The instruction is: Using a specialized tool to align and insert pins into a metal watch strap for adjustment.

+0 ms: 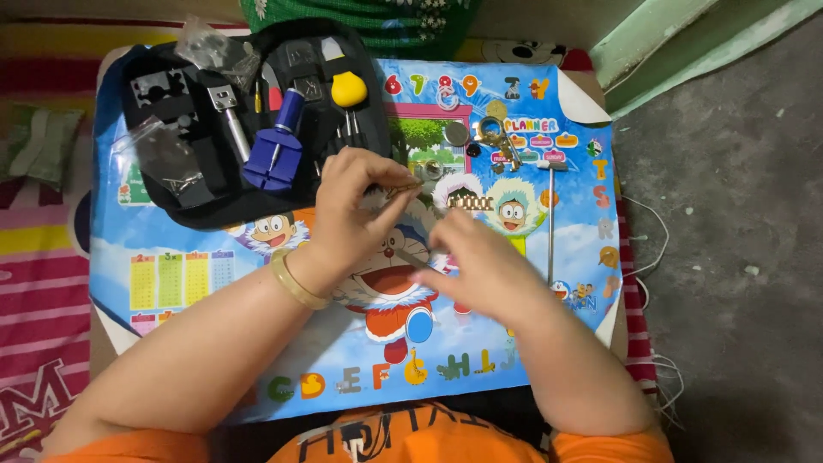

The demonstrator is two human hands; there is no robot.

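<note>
Here the small metal piece (410, 183) sits pinched in the fingertips of the left hand (347, 206), mostly hidden, so its kind cannot be told. The right hand (480, 261) lies just beside it, blurred, gripping a thin tool (410, 259) whose tip is covered by the fingers. A gold bangle (296, 281) rings the left wrist. Beyond the left hand lies an open black tool case (206, 129) with a blue tool (276, 150) and yellow-handled tool (348, 88). Past the right hand lie a watch band (470, 203), coin-like disc (456, 133) and metal rod (550, 223). All rest on a cartoon poster (214, 274) over a striped mat (39, 257), grey floor (729, 214) alongside.
</note>
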